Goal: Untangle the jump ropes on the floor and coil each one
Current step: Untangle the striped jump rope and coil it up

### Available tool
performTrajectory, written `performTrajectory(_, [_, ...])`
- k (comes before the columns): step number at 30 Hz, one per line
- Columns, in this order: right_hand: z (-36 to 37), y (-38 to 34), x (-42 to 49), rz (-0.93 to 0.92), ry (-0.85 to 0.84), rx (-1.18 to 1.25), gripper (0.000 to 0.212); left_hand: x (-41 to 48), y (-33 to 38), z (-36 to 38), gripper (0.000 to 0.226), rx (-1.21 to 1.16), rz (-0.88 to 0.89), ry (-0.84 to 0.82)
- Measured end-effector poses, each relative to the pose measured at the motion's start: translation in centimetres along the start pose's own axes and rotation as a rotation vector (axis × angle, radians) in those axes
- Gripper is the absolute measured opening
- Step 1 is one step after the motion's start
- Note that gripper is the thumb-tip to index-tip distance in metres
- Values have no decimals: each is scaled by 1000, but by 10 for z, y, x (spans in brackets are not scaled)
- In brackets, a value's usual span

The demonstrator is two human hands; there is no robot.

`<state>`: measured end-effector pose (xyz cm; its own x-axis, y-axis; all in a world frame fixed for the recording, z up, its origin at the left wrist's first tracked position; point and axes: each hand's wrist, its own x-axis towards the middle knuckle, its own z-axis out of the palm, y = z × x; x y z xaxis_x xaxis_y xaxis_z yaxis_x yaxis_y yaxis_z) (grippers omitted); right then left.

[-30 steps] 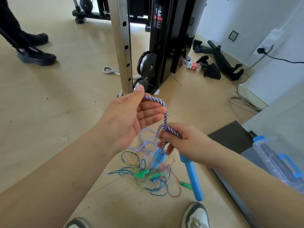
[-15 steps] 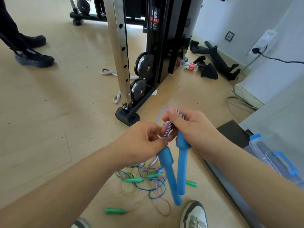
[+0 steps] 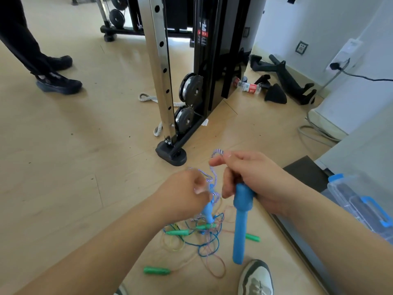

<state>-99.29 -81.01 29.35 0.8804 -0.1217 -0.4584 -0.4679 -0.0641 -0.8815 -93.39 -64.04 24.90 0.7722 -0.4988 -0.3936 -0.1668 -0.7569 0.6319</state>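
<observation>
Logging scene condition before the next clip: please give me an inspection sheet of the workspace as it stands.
Surface: light wood floor, a few dark specks.
Job's things: striped rope held up between the hands, one blue handle in the right grip, second blue handle dangling; tangle of thin blue, pink and yellow ropes with green handles on the floor.
Clutter: plastic bottle, black attachments, clear box with blue latches.
Grippers: left hand pinches the striped rope; right hand grips the blue handle and a rope loop.
Cables: power cord at the wall plug; grey cable on the floor.
Surroundings: cable machine, another person's shoes, dark mat.
</observation>
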Motion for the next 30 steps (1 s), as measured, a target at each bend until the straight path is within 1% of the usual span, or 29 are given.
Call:
performTrajectory(2, [-3,2,-4,-7,-97,41,33,5,-3,5,61,-57,55,122])
performTrajectory(3, [-4,3,-5,-14,-140,39,34,7,-3,5,65,-83,126,148])
performTrajectory(4, [-5,3,-6,-26,-174,33,37,10,-3,4,54,-118,217,131])
performTrajectory(6, [-5,4,-5,-35,-215,78,37,13,-3,0,17,-190,318,33])
performTrajectory(7, [-6,5,-4,-20,-222,133,34,14,-5,-3,13,-217,330,-7])
performTrajectory(8, [-8,5,-2,12,-220,194,31,15,-6,-6,15,-232,325,-28])
performTrajectory(10, [-11,6,4,87,-216,280,30,18,-11,-14,16,-224,313,-4])
performTrajectory(13, [-8,6,11,173,-218,267,31,20,-18,-21,18,-216,358,28])
performTrajectory(16, [0,4,17,192,-147,264,33,24,-23,-20,22,-151,375,43])
performTrajectory(20, [7,-4,27,185,-68,540,31,24,-22,-13,31,-112,334,39])
performTrajectory(22, [5,-9,32,146,19,634,30,26,-24,-5,32,-15,319,18])
performTrajectory(26, [-7,-3,43,23,218,843,36,23,-22,9,32,126,311,-64])
performTrajectory(27, [-11,2,47,-18,289,812,36,21,-19,10,30,166,324,-92])
performTrajectory(28, [-16,7,50,-59,375,704,34,18,-17,11,29,210,341,-114])
performTrajectory(30, [-22,16,52,-117,542,318,27,11,-11,7,34,208,384,-132])
